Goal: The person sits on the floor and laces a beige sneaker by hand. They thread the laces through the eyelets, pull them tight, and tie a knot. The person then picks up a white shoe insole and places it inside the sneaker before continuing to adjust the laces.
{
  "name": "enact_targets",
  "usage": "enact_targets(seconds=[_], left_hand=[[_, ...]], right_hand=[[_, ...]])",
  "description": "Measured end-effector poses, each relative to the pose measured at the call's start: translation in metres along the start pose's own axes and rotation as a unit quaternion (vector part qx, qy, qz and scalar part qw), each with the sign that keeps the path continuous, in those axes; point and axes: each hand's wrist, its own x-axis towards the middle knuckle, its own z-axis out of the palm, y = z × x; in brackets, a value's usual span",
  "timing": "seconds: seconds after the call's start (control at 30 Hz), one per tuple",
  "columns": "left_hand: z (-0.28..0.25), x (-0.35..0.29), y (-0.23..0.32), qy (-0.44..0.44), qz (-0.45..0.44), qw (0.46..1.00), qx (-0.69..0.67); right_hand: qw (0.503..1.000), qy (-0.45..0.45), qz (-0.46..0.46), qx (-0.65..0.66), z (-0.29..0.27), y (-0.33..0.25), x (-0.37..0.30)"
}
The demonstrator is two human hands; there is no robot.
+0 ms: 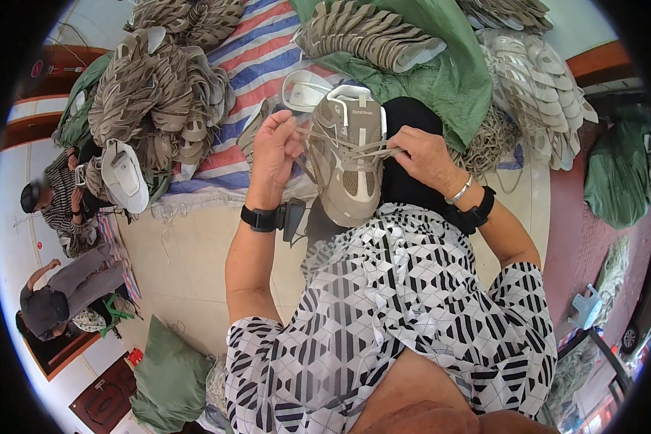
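A beige and brown sneaker upper point(342, 177) with white trim rests across my lap, its toe toward me and its tongue pointing away. My left hand point(276, 147) is raised at the left of the upper, thumb and fingers pinching a beige shoelace point(318, 136) drawn out from the eyelets. On the other side, my right hand point(428, 160) pinches the crossed lace strands just past the upper's right edge. The laces stretch over the tongue between both hands. A white-lined shoe upper point(305, 90) lies just beyond, on the striped sheet.
Stacked beige uppers point(155, 94) pile up at the left, with another row point(369, 36) on green sacking point(459, 79). White-soled uppers point(532, 87) and a heap of loose laces point(490, 141) are at the right. Two people point(69, 289) sit at the far left. A green sack point(168, 372) stands lower left.
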Motion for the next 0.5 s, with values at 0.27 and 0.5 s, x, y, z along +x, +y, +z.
enact_targets(seconds=[0.27, 0.5], left_hand=[[-0.009, -0.004, 0.001, 0.01, -0.003, 1.0, -0.03], [-0.015, -0.002, -0.001, 0.023, -0.038, 0.999, 0.002]], right_hand=[[0.998, -0.032, -0.055, 0.029, -0.005, 0.007, -0.004], [0.975, -0.131, 0.077, 0.162, -0.002, -0.015, 0.017]])
